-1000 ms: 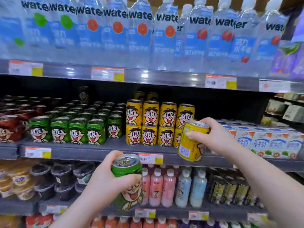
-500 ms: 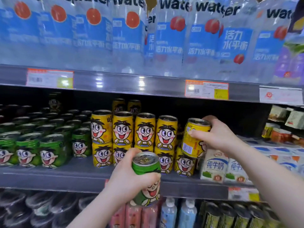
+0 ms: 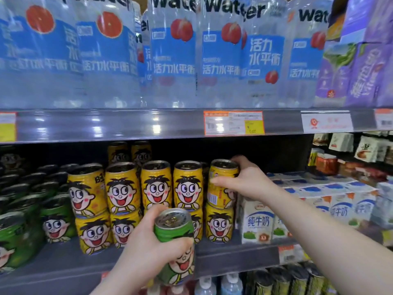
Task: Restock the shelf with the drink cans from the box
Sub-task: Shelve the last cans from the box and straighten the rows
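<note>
Head cam: right hand (image 3: 249, 184) grips yellow can (image 3: 222, 170); left hand (image 3: 148, 249), green can (image 3: 175, 232).

Middle shelf (image 3: 63, 267) | we find a bare front strip before the two-high yellow cans (image 3: 156, 186) | open dark gap above milk cartons (image 3: 258, 222) | upper shelf rail (image 3: 127, 124) caps headroom | green cans (image 3: 57, 222) block left

Yellow can (image 3: 221, 170) atop stack (image 3: 219, 226), green can (image 3: 174, 229) before shelf (image 3: 234, 260)
</note>
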Motion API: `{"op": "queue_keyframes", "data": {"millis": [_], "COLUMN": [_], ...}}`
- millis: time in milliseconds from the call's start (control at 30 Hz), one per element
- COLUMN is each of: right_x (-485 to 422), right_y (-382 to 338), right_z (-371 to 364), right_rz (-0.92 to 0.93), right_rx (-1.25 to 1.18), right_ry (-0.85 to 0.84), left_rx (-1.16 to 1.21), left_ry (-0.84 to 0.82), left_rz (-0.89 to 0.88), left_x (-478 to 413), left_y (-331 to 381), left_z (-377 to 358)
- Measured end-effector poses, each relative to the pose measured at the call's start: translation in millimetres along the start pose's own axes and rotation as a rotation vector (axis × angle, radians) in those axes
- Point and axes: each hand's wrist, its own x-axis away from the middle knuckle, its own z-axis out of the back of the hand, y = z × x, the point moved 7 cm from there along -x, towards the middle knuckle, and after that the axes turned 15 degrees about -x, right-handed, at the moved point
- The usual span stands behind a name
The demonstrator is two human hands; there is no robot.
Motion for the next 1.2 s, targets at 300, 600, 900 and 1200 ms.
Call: {"op": "queue_keyframes", "data": {"millis": [300,600,900,1200], "right_x": [-1.7,-0.9,-4.0,20.6], "right_y": [5.8,9.8,13.7,-50.3], "right_z": [-4.0,-8.6,-11.1,8.0], "right_rz": [0.001,0.056,0.068,0.396], "right_rx": [-0.116,-0.141,-0.166,-0.065], "right_ry": [-0.236,-0.205,-0.177,0.070], "left_rx": [0.003,0.055,0.067,0.043], "left_ry": [-0.060,-0.067,-0.043,0.033], "left_rz": [-0.039,-0.037,-0.028,-0.009], "left_x": [-7.8,-7.2,-6.9,-1.6], "left_y": [0.8,-2.0,-8.5,-15.9], "left_z": [0.4,-1.4,8.0,18.0]}}
